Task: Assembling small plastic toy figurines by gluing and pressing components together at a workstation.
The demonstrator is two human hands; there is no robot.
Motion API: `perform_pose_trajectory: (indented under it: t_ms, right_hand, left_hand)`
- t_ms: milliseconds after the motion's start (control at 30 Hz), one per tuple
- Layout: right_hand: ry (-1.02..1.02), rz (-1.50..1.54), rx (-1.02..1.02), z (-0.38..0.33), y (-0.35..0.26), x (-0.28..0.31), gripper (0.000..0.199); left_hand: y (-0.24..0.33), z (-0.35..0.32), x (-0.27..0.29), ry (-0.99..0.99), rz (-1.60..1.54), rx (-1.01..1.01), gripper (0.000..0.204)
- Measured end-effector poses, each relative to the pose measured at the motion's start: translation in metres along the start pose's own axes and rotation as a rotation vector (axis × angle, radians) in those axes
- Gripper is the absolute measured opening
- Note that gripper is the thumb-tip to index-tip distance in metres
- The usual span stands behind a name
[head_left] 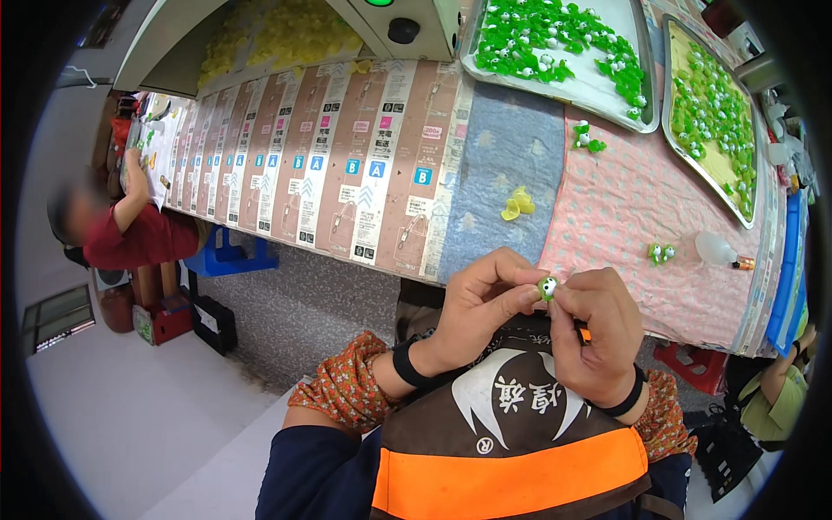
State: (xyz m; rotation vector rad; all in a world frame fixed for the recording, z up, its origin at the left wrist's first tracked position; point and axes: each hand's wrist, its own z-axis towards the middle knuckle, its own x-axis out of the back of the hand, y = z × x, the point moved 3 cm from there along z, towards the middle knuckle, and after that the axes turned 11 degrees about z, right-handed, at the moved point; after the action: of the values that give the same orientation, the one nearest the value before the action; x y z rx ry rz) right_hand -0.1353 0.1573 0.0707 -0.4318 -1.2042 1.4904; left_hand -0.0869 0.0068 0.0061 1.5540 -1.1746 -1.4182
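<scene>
Over the table's near edge, my left hand [490, 299] and my right hand [600, 334] pinch a small green figure with a white, black-eyed face [548, 287] between thumbs and fingertips. Both hands are closed on it, meeting at its two sides. Beyond them on a blue cloth [498, 139] lie a few translucent yellow pieces [518, 204]. To the right, on a pink patterned cloth [624, 208], sit two small green-and-white figures [661, 253] close together. Farther back on that cloth is a little cluster of similar figures [587, 139].
A metal tray [646, 128] of green-and-white figures stands at the back, beside a second tray [747, 224] with yellowish-green ones. A translucent squeeze bottle [715, 249] lies at right. A machine [407, 26] covers yellow pieces at back left. Another person [143, 230] works at far left.
</scene>
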Motion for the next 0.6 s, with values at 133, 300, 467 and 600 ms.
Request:
perform_pose_trajectory:
  t_ms: [133, 300, 467, 600]
  right_hand:
    - [-0.029, 0.025, 0.026, -0.0015, 0.0023, -0.0007, 0.027]
    - [-0.046, 0.039, 0.033, -0.0008, 0.0022, -0.0018, 0.028]
    - [-0.047, 0.044, 0.054, -0.0011, 0.0021, -0.0027, 0.029]
    - [-0.056, 0.040, 0.061, -0.0011, 0.0013, -0.0035, 0.029]
  left_hand:
    - [-0.0034, 0.0016, 0.0018, -0.034, -0.030, -0.011, 0.011]
    - [-0.0034, 0.0022, 0.0014, -0.045, -0.056, -0.013, 0.008]
    - [-0.0028, 0.0018, 0.0006, -0.050, -0.035, -0.045, 0.008]
    - [-0.0035, -0.0004, -0.0005, -0.047, -0.039, -0.063, 0.012]
